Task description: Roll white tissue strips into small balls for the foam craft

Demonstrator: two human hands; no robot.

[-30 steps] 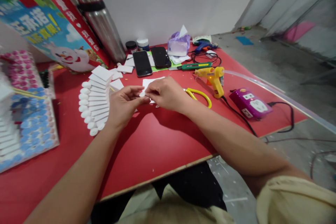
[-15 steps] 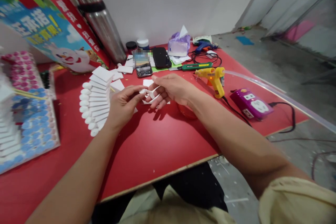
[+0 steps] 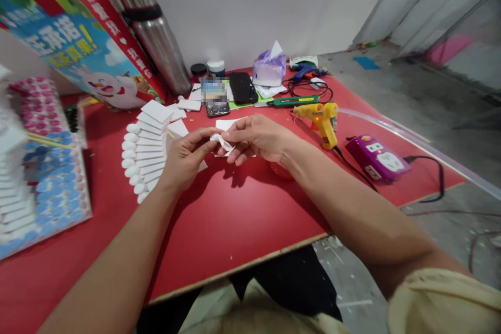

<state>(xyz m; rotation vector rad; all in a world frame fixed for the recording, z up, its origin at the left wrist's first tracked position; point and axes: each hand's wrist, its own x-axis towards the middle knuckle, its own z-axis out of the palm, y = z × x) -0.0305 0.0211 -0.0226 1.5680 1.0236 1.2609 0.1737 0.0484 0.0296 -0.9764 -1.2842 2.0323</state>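
A small white strip (image 3: 222, 142), soft and folded or twisted, is held between both hands above the red table (image 3: 235, 209). My left hand (image 3: 186, 159) pinches one end between thumb and fingers. At the other end, the thumb and fingertips of my right hand (image 3: 260, 138) close on the strip. Whether it is paper or cloth I cannot tell. Under the hands lie flat white pieces (image 3: 225, 124), partly covered. Beside my left hand, several white slabs (image 3: 148, 159) fan out, with rounded white pieces (image 3: 128, 154) at their outer ends.
A yellow glue gun (image 3: 323, 122) with a clear stick stands right, near a purple power socket box (image 3: 378, 156). Behind are a green-handled cutter (image 3: 295, 100), black case (image 3: 242, 87), tissue pack (image 3: 270, 70) and steel flask (image 3: 156, 36). Left are a printed box (image 3: 97, 57) and blue-and-white pieces (image 3: 58, 182).
My right hand's fingers have closed in on the strip, having been more spread before. The strip now looks more bunched. The view has shifted slightly.
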